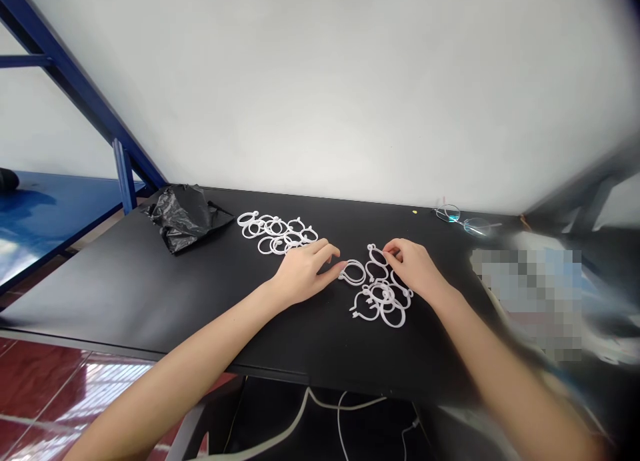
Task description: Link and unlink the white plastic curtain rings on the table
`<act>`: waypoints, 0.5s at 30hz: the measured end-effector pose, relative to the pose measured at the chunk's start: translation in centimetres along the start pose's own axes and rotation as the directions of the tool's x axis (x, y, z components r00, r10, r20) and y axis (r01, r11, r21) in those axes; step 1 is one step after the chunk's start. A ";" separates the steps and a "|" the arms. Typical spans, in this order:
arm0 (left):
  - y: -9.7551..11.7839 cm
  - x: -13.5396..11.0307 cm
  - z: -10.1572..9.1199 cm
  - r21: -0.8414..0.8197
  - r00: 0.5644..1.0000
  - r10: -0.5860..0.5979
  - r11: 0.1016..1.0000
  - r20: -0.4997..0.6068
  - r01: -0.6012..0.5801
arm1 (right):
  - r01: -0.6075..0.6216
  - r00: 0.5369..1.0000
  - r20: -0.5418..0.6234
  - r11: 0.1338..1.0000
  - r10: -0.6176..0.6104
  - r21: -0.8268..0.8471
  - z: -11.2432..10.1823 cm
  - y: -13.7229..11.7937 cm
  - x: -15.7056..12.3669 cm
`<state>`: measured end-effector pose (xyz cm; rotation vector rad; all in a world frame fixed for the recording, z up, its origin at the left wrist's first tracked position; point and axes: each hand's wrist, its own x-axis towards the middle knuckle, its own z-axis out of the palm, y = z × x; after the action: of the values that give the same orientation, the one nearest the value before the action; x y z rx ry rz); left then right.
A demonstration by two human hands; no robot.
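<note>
On the black table (150, 281), my left hand (305, 274) rests with its fingertips touching a single white plastic ring (354, 272). My right hand (415, 269) lies over a near pile of white rings (383, 297), pinching the top ring (376, 254) of that pile between thumb and fingers. A second group of white rings (277, 233) is spread flat farther back, just beyond my left hand.
A crumpled black plastic bag (184, 215) lies at the table's back left. A pair of glasses (463, 221) sits near the white wall at the back right. A blue metal frame (120, 154) stands to the left. White cables (320, 414) hang below the table's front edge.
</note>
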<state>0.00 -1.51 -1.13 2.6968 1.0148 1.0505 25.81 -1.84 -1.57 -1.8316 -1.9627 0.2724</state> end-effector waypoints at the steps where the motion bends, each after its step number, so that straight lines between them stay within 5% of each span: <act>1: 0.0 0.0 0.0 -0.004 1.000 -0.007 1.000 0.013 0.007 | -0.001 1.000 0.000 1.000 0.001 -0.001 0.1 0.0 0.0; 9: -0.4 0.2 0.4 0.142 0.962 -0.171 0.980 0.214 0.142 | -0.034 0.999 -0.011 0.999 0.034 0.035 0.5 -0.2 0.0; 15: -1.4 0.2 0.1 0.329 0.912 -0.324 0.914 0.250 0.235 | -0.036 0.987 -0.136 0.935 0.089 0.354 0.1 -1.3 -0.2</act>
<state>-0.62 -0.31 -1.50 2.6882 1.5389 0.4494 24.63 -2.11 -1.13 -1.6321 -1.6330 0.4593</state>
